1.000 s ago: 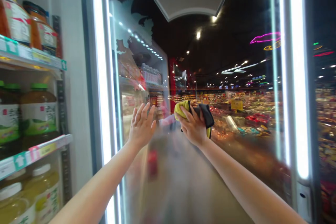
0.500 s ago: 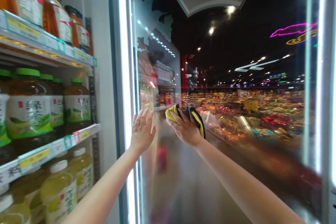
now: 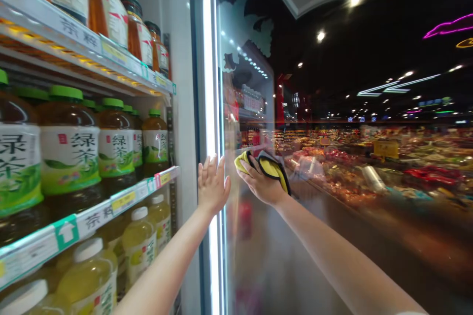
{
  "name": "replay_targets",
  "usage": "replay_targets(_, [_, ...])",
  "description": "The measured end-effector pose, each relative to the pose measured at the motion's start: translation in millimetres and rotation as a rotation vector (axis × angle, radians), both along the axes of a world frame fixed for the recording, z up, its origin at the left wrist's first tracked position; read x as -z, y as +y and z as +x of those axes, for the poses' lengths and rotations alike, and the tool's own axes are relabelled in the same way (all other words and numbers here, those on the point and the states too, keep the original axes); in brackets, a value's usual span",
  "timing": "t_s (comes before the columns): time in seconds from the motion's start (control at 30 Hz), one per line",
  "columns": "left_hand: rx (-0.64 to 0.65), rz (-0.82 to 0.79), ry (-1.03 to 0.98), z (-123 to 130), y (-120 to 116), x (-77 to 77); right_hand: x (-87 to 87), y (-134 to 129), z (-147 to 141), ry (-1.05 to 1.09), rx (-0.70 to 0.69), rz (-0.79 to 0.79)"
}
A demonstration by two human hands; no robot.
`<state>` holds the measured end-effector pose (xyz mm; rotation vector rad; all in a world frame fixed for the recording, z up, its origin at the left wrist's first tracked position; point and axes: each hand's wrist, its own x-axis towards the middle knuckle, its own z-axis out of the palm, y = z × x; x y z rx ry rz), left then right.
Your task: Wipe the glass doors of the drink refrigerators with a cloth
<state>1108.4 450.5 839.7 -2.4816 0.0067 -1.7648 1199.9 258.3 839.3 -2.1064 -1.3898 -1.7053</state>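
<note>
A yellow and grey cleaning cloth (image 3: 275, 170) with dark edging lies bunched under my right hand (image 3: 260, 182), which presses it to the glass door (image 3: 288, 241). Its fingers are bent over the cloth's left part, and some fingertips are hidden. To the left, my left hand (image 3: 214, 184) is open, fingers stretched upward, holding nothing. It overlaps the bright light strip (image 3: 209, 83) along the door's frame; whether the palm touches the surface I cannot tell.
Shelves on my left hold amber bottles (image 3: 109, 7), green-capped tea bottles (image 3: 70, 142) and white-capped yellow bottles (image 3: 88, 275). A shelf edge (image 3: 136, 194) carries price labels. Through the glass, blurred market displays (image 3: 369, 172) spread under ceiling lights.
My view has turned left, showing more of the shelves. Against the door, my right hand and the cloth have moved left, closer to the light strip. My left hand has also shifted left, over the strip.
</note>
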Motion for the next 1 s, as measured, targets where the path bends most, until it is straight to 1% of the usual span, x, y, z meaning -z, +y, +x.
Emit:
replay_targets(0.07, [-0.016,-0.013,0.002,-3.5,2.2,1.9,4.0,-6.3,3.7,-0.013,-0.038,-0.053])
replay_targets(0.13, [-0.025,-0.024,0.004,-7.0,5.5,3.6,-5.0,-6.4,7.0,0.009,-0.037,-0.002])
replay_targets(0.17, [-0.030,-0.030,0.004,-8.8,7.3,4.1,-13.1,-1.2,8.1,0.034,-0.028,0.050])
replay_targets(0.23, [-0.042,-0.042,0.005,-11.9,10.7,4.1,-29.6,18.5,8.5,0.092,-0.010,0.158])
replay_targets(0.3, [-0.052,-0.052,0.002,-14.6,13.5,3.3,-37.7,41.8,7.2,0.125,-0.008,0.193])
replay_targets(0.33, [-0.057,-0.054,0.001,-15.8,14.7,2.8,-37.1,50.4,6.4,0.120,-0.019,0.155])
replay_targets(0.4, [-0.064,-0.051,0.000,-17.8,17.1,2.1,-29.3,56.4,5.2,0.076,-0.062,-0.008])
replay_targets(0.47, [-0.072,-0.041,0.002,-19.5,19.7,2.0,-22.2,48.3,5.0,0.028,-0.106,-0.167])
replay_targets(0.5, [-0.077,-0.036,0.005,-20.4,21.2,2.0,-22.8,41.9,5.0,0.018,-0.117,-0.201])
replay_targets(0.53, [-0.083,-0.033,0.008,-21.4,22.6,2.0,-27.4,36.1,4.9,0.021,-0.114,-0.192])
replay_targets(0.57, [-0.089,-0.033,0.011,-22.4,23.9,1.9,-36.1,32.6,4.6,0.035,-0.100,-0.149])
replay_targets(0.63, [-0.102,-0.044,0.015,-24.4,25.6,1.0,-61.5,36.0,4.2,0.078,-0.058,-0.023])
replay_targets(0.7, [-0.111,-0.053,0.018,-26.5,26.1,-0.7,-85.0,53.3,4.4,0.108,-0.030,0.085])
replay_targets(0.73, [-0.113,-0.055,0.021,-27.5,26.0,-1.6,-91.0,65.3,4.8,0.107,-0.024,0.117])
replay_targets(0.77, [-0.114,-0.057,0.023,-28.4,25.8,-2.4,-91.0,77.7,5.4,0.095,-0.020,0.133])
replay_targets(0.8, [-0.116,-0.061,0.024,-29.3,25.6,-2.8,-84.3,89.3,6.0,0.073,-0.020,0.135])
replay_targets(0.83, [-0.118,-0.067,0.024,-30.1,25.5,-2.8,-71.2,99.0,6.6,0.045,-0.022,0.122])
replay_targets(0.87, [-0.120,-0.075,0.023,-30.9,25.4,-2.2,-52.5,106.1,6.9,0.013,-0.027,0.098])
replay_targets(0.9, [-0.121,-0.080,0.022,-31.7,25.6,-1.1,-30.1,110.1,7.1,-0.017,-0.033,0.073])
replay_targets(0.97, [-0.123,-0.076,0.028,-33.4,26.5,2.3,16.8,109.5,7.3,-0.067,-0.045,0.021])
replay_targets(1.0, [-0.122,-0.067,0.034,-34.2,27.2,4.1,36.2,105.8,7.5,-0.091,-0.047,-0.010])
